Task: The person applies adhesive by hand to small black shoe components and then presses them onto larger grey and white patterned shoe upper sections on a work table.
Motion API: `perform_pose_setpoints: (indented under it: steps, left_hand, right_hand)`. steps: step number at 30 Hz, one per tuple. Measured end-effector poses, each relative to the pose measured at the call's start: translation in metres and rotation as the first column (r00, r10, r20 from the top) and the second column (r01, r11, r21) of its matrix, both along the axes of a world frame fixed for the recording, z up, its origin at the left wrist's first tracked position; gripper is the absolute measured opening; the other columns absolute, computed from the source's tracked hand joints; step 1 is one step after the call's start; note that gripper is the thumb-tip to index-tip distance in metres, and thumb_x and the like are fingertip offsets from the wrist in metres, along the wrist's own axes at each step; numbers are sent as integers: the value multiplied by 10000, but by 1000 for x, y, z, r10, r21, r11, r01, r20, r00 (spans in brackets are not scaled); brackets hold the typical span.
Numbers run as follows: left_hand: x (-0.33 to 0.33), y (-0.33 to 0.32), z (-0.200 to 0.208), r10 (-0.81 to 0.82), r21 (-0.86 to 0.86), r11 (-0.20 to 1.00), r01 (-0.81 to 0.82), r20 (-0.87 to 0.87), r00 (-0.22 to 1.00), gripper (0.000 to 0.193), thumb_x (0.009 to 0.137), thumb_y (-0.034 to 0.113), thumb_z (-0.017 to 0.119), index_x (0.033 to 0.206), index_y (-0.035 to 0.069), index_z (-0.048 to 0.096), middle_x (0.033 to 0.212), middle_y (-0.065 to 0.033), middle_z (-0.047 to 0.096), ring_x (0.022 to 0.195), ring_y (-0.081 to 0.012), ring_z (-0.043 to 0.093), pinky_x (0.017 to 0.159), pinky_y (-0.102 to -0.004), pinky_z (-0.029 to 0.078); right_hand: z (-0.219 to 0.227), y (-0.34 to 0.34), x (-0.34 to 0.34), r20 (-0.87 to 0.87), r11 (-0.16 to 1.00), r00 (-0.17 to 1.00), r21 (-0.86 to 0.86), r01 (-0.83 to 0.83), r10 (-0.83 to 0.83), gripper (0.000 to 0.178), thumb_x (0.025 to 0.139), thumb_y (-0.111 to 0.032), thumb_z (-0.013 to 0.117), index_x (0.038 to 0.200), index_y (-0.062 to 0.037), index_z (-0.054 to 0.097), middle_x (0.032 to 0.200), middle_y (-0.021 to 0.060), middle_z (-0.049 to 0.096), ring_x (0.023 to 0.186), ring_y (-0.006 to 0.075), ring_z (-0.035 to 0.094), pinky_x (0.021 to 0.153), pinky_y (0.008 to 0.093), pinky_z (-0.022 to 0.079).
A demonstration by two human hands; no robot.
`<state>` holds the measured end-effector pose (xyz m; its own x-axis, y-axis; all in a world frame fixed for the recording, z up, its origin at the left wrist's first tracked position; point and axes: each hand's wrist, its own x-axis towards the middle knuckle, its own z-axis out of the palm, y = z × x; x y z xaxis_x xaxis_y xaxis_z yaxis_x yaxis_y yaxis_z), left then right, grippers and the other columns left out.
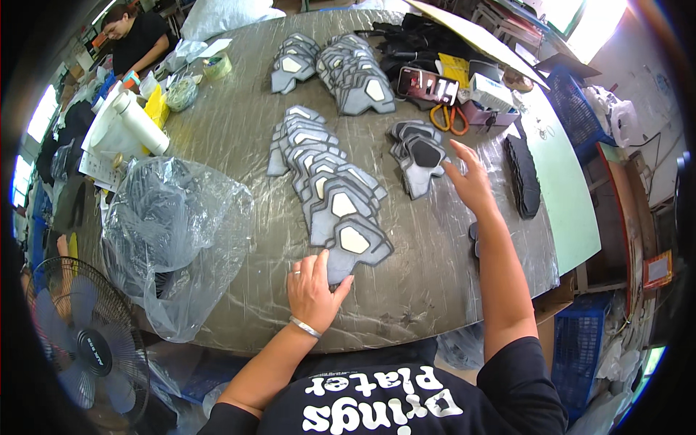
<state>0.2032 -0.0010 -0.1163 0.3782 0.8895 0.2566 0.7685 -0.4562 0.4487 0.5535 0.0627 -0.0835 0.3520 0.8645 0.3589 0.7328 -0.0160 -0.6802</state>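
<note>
A long overlapping row of grey padded fabric panels (326, 174) with dark edging and cream many-sided patches runs down the middle of the table. My left hand (316, 288) rests on the lower edge of the nearest panel (354, 243), its fingers and thumb spread apart. To the right lies a smaller stack of similar panels (417, 154), the top one with a black patch in place of the cream one. My right hand (471, 180) hovers just right of that stack, thumb and fingers apart with nothing in them.
Two more panel piles (355, 76) lie at the back. Orange-handled scissors (449, 119), a phone (428, 85) and black fabric are back right. Black strips (522, 177) lie right. A plastic bag (174, 232), a white bottle (141, 125) and a fan (90, 348) are left. Another person sits far left.
</note>
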Motion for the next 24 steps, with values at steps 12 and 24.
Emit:
perform_pose_setpoints:
  steps: [12, 24]
  left_hand:
    - [15, -8, 15, -286, 40, 958, 283, 90, 954, 494, 762, 232, 780, 1164, 6, 603, 1088, -141, 612, 998, -332, 563, 870, -424, 462]
    - [7, -32, 18, -292, 4, 956, 292, -33, 956, 446, 763, 178, 750, 1154, 7, 619, 1227, -141, 586, 1160, -336, 512, 981, -434, 402]
  right_hand:
    - [11, -194, 19, 54, 913, 928, -166, 372, -368, 270, 842, -87, 680, 1101, -12, 690, 1036, 125, 673, 879, 223, 666, 797, 321, 521]
    - [44, -181, -19, 386, 856, 909, -406, 321, -158, 268, 813, -186, 734, 1019, -17, 702, 1012, 113, 662, 908, 305, 654, 798, 367, 511]
